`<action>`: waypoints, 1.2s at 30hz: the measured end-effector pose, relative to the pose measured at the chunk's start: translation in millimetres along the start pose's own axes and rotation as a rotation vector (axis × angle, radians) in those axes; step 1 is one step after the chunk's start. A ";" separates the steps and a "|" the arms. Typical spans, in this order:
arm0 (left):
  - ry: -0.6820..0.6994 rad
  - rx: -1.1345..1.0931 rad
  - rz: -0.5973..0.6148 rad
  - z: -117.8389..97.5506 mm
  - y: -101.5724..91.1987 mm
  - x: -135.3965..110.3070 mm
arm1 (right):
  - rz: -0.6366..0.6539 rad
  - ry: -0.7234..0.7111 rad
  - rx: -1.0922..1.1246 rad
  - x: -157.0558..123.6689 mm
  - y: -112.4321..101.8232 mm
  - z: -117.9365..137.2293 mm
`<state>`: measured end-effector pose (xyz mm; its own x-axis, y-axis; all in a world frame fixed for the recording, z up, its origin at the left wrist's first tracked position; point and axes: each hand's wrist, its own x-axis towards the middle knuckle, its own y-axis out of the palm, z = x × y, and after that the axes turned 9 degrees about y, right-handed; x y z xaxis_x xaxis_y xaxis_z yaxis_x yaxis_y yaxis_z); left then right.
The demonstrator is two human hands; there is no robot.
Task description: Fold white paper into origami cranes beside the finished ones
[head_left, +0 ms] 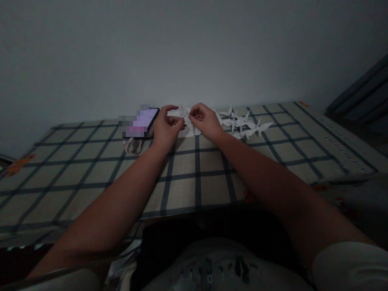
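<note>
Both my hands meet at the far middle of the checked tablecloth (pixel 197 178), pinching one white folded paper figure (pixel 185 115) between them. My left hand (pixel 165 127) grips its left side with thumb and fingers curled. My right hand (pixel 204 119) pinches its right side with fingers closed. The paper's lower part (pixel 190 130) hangs down toward the cloth. Room light is dim, so the fold's details are unclear.
Several finished white paper cranes (pixel 242 123) lie in a cluster just right of my hands. A phone (pixel 142 121) with a lit screen lies to the left, with a coiled cable (pixel 132 146) by it. A wall rises right behind the table.
</note>
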<state>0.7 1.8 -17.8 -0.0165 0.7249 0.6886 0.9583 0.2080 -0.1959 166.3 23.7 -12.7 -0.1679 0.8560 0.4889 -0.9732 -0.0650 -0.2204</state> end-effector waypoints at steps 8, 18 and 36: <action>0.075 0.022 0.095 5.4 -4.0 2.8 | 0.087 0.165 0.168 7.0 -3.2 -3.9; -0.103 -0.133 0.124 0.0 -9.4 7.3 | 0.215 0.120 0.159 11.8 -12.2 -8.6; 0.025 0.183 0.121 -6.2 -9.0 3.2 | 0.158 0.228 0.083 8.4 -10.1 -6.9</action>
<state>-6.2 -1.8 -9.4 0.1043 0.7357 0.6693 0.8851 0.2382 -0.3998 175.8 35.1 -12.2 -0.2878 0.9245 0.2498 -0.9490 -0.2402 -0.2044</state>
